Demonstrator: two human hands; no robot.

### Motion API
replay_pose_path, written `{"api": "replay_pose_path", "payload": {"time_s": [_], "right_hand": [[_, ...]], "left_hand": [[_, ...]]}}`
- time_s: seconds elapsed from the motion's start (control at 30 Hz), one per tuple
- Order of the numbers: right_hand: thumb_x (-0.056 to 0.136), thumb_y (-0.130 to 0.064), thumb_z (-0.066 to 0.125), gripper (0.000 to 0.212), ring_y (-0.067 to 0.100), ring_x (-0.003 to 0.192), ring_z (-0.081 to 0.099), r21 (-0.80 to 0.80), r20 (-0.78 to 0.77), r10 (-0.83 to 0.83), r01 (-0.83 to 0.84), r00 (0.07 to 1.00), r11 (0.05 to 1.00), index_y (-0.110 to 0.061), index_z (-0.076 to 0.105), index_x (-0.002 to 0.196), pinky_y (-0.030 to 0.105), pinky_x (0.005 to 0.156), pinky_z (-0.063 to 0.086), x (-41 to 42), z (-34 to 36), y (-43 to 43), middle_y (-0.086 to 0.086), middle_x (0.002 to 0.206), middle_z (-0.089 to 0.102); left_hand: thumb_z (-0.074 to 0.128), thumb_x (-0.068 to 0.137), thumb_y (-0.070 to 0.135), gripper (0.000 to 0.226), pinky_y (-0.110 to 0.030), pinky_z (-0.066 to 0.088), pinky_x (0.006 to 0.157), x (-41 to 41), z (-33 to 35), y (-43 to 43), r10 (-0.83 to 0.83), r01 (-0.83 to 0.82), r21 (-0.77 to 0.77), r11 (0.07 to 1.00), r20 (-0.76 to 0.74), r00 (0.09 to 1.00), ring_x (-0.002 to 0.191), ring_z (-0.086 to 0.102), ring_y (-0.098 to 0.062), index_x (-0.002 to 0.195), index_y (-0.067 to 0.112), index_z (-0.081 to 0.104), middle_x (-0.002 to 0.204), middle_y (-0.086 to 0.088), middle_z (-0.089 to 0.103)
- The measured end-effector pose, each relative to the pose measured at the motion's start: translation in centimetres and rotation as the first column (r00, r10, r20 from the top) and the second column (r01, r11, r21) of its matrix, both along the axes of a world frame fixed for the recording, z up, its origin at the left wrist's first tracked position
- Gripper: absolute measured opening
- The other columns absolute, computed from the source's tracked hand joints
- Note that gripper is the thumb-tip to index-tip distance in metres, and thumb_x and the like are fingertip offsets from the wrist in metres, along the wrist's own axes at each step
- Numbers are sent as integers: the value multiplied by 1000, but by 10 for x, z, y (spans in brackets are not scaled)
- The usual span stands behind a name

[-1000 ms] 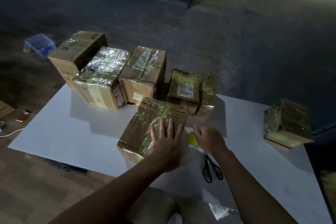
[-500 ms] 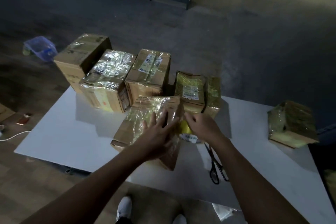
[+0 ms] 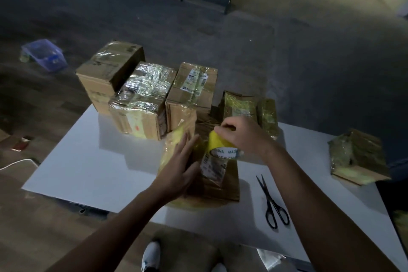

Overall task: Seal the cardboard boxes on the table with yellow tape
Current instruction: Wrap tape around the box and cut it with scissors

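Observation:
A cardboard box (image 3: 217, 180) stands tipped up on the white table (image 3: 88, 161) in front of me, with yellow tape over its left face. My left hand (image 3: 178, 161) presses flat against that taped face, fingers straight. My right hand (image 3: 241, 133) grips a roll of yellow tape (image 3: 220, 147) held over the top of the box. Several taped boxes (image 3: 141, 97) stand in a row behind it.
Black scissors (image 3: 272, 203) lie on the table to the right of the box. One more taped box (image 3: 357, 157) sits near the table's right edge. A blue plastic container (image 3: 44, 55) is on the floor at the far left. My shoes show below the table's near edge.
The box went from lying flat to standing on its end. My right hand picked up the tape roll and raised it over the box. My left hand moved from the top to the side face.

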State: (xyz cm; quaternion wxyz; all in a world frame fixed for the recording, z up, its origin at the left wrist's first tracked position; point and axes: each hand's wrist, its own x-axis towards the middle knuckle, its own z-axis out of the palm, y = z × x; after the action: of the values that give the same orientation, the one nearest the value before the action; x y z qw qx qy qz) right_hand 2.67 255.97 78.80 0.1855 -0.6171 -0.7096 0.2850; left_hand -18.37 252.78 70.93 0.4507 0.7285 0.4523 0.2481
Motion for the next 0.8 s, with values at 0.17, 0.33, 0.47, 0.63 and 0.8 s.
{"api": "replay_pose_path", "payload": {"time_s": [0.17, 0.33, 0.47, 0.63, 0.8], "right_hand": [[93, -43, 56, 34, 6, 59, 53, -19, -38, -8, 7, 999, 1000, -13, 70, 84, 22, 54, 38, -14, -1, 3, 2, 69, 61], [96, -40, 54, 34, 2, 52, 43, 16, -189, -38, 41, 981, 999, -10, 65, 82, 18, 50, 31, -30, -14, 2, -3, 62, 49], [88, -52, 51, 46, 8, 58, 48, 4, -340, -131, 141, 931, 990, -9, 62, 76, 20, 53, 34, -48, -29, 0, 1, 64, 50], [79, -68, 45, 66, 11, 56, 45, 7, -274, -152, 160, 950, 987, -5, 61, 74, 29, 53, 33, -62, -34, 5, 3, 61, 49], [93, -47, 53, 49, 11, 43, 34, 99, 29, -75, 72, 997, 992, -18, 42, 56, 28, 47, 25, -68, -26, 13, -5, 48, 34]], "left_hand": [[45, 89, 35, 61, -39, 23, 119, -23, -7, 9, -7, 16, -72, 997, 131, 991, 146, 7, -3, 141, 53, 18, 160, 15, 1], [40, 84, 47, 69, -31, 31, 111, -39, -5, 20, -13, 32, 153, 988, -122, 992, 144, 13, -10, 148, 23, 30, 161, 7, -1], [34, 83, 53, 87, -57, 22, 115, -30, -6, 32, 59, 70, 331, 941, -364, 930, 148, -1, -23, 153, 8, 11, 162, -10, 2], [28, 77, 63, 95, -51, 14, 119, -40, -26, 38, 56, 97, 255, 962, -530, 846, 149, -7, -20, 146, 20, -22, 158, 2, -16], [-23, 59, 87, 115, -51, 8, 117, -49, -37, 44, 63, 143, 241, 960, -685, 725, 150, -3, -27, 152, 19, -15, 157, 3, -19]]}}
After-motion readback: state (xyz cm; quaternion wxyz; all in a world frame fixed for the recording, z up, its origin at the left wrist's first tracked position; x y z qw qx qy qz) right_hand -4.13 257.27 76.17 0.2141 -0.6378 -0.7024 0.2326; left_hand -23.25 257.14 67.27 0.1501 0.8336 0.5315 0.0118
